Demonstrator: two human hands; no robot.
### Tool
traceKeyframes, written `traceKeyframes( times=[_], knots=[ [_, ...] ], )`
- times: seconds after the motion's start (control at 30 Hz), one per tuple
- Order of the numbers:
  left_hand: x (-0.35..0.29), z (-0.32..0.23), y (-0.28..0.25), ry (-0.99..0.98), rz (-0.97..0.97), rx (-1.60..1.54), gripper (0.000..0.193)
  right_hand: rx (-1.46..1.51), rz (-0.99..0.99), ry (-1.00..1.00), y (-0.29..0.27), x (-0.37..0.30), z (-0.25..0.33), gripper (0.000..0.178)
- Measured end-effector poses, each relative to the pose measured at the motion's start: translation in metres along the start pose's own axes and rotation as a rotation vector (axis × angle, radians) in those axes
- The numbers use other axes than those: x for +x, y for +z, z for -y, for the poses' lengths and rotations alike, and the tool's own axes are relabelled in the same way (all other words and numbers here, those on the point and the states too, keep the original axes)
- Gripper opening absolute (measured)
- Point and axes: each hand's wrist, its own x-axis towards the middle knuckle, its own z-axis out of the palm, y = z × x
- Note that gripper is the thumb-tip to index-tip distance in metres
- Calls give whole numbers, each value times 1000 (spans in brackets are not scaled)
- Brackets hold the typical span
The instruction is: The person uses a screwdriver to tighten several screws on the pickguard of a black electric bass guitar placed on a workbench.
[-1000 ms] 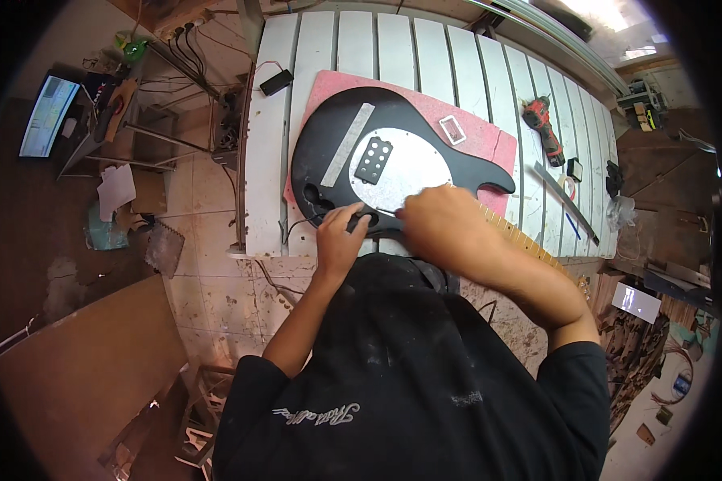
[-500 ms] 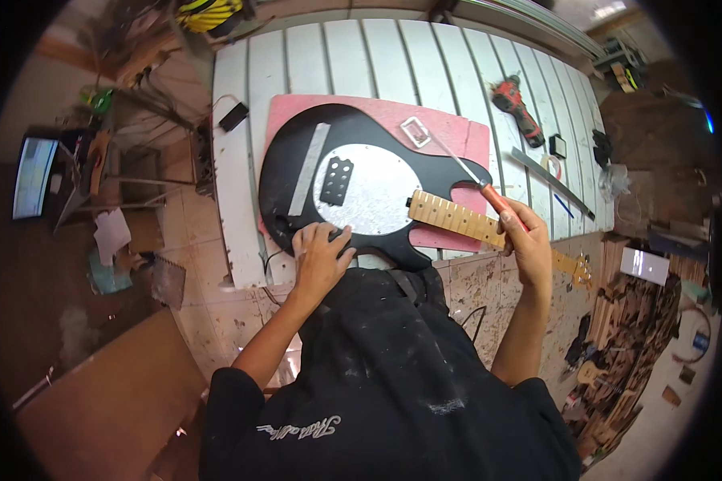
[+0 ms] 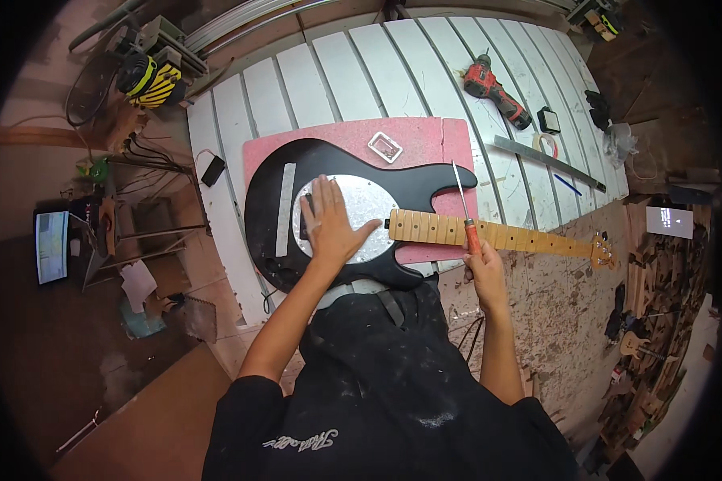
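Note:
An electric guitar lies across the bench, with a black body (image 3: 269,188), a white pearly pickguard (image 3: 377,196) and a light wood neck (image 3: 529,239). My left hand (image 3: 330,228) is open and rests flat on the pickguard, fingers spread, mostly covering a black plate. A pale strip (image 3: 285,210) sits on the body left of the pickguard. My right hand (image 3: 488,276) closes round the red handle of a screwdriver (image 3: 471,237) beside the neck. Its shaft crosses the neck and points away from me, toward the body's far horn.
Under the body is a pink foam sheet (image 3: 449,144) on a white slatted bench (image 3: 337,72). A small white tray (image 3: 385,147) holds screws beyond the guitar. To the right lie a red cordless drill (image 3: 493,92), a metal ruler (image 3: 549,163) and a tape roll (image 3: 547,144).
My left hand has moved from the body's near edge onto the pickguard. My right hand has drawn the screwdriver back from the small white tray toward the neck. The whole view has shifted.

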Motion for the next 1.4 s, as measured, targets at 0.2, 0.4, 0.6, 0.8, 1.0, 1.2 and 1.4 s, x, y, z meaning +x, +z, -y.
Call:
traceKeyframes(
  times=[0.2,0.4,0.6,0.8,1.0,1.2,1.4],
  knots=[
    [9,-9,4,-1,-8,7,111,50,-44,16,-2,10,14,19],
    [4,-2,1,-132,-51,-6,96,-230,21,-117,3,28,31,26],
    [6,-4,-5,-121,-183,-121,86,-472,147,-274,33,34,87,33],
    [7,-6,-3,-129,-130,-124,87,-477,17,-283,42,73,100,34],
    [4,-31,15,104,-14,-192,96,-683,-117,-391,25,99,105,34],
    [-17,-33,6,288,105,-181,96,-651,-145,-306,16,86,90,36],
    [-40,-22,3,333,144,-157,94,-579,-242,-252,-18,85,57,37]
  ],
)
